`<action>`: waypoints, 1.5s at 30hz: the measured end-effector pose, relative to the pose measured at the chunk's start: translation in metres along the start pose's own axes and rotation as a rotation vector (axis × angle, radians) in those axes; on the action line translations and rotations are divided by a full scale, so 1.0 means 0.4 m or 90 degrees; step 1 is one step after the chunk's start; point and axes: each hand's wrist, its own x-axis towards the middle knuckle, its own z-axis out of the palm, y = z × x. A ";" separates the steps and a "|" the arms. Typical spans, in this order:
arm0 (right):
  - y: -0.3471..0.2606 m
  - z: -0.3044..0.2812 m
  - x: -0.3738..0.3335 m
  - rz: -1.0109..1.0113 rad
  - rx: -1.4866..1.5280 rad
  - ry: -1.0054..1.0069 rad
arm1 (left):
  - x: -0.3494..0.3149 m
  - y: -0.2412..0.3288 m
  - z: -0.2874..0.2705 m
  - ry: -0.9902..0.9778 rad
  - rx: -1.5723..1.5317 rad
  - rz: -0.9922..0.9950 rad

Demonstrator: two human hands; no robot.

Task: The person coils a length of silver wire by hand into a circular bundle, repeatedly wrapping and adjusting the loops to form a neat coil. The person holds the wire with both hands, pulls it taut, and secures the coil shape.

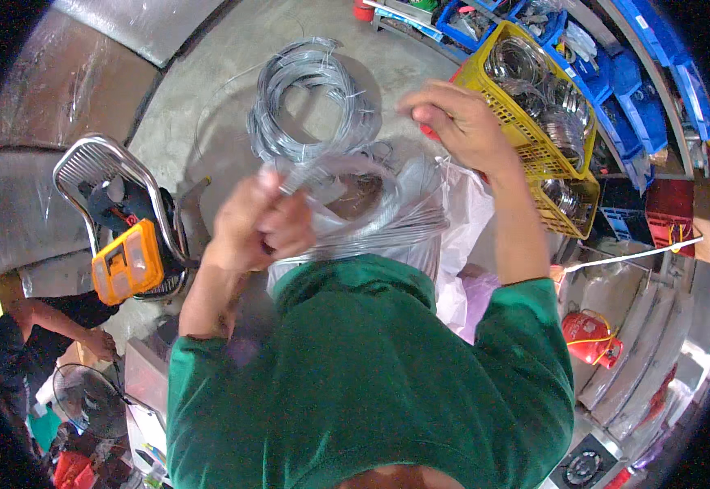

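Note:
My left hand [267, 218] is closed on a ring of silvery wire [389, 200], blurred by motion, in front of my chest. My right hand [457, 122] is raised to the right, apart from that ring, near the yellow crate. Its fingers curl toward the thumb; whether anything is between them is hidden. A bit of red [429, 131] shows just below its fingertips; I cannot tell what it belongs to. Beyond my hands a large coil of grey wire [267, 106] lies on the floor. More wire strands [412, 231] are bundled close to my body.
At the right, a yellow crate [497, 98] holds metal rings, with blue bins [646, 114] behind. A red gas cylinder [589, 337] stands lower right. At the left are a metal-framed chair [94, 151], an orange case [129, 262] and a fan [90, 401]. Another person's arm [61, 322] shows there.

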 end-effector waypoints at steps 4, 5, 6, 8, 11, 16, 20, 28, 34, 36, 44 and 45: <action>0.026 0.153 0.025 0.276 0.084 0.079 | 0.021 0.110 0.048 -0.180 -0.263 0.359; 0.012 0.203 0.019 0.220 0.128 0.042 | 0.031 0.129 0.051 -0.162 -0.250 0.457; -0.014 0.260 0.005 0.222 0.162 -0.001 | 0.050 0.132 0.049 -0.049 -0.126 0.468; -0.063 0.336 -0.006 0.182 0.275 -0.047 | 0.103 0.110 0.030 0.192 0.065 0.507; -0.110 0.344 -0.010 0.113 0.288 -0.071 | 0.137 0.060 -0.007 0.239 0.992 0.520; -0.157 0.242 -0.033 0.113 0.098 -0.125 | 0.165 0.012 -0.030 0.107 1.146 0.426; -0.168 0.210 -0.040 0.091 -0.064 -0.205 | 0.161 -0.001 -0.038 0.104 1.162 0.352; -0.165 0.169 -0.038 -0.165 -0.262 -0.042 | 0.128 -0.035 -0.063 0.107 1.114 0.190; -0.172 0.227 -0.069 -0.133 -0.109 0.090 | 0.105 -0.051 -0.037 0.118 1.100 0.276; -0.172 0.248 -0.083 -0.098 -0.069 0.131 | 0.096 -0.053 -0.033 0.119 1.093 0.270; -0.131 0.192 -0.101 0.019 -0.135 -0.076 | 0.068 -0.022 -0.054 0.138 1.061 0.216; -0.114 0.154 -0.102 0.018 -0.145 -0.148 | 0.061 -0.008 -0.071 0.166 1.038 0.209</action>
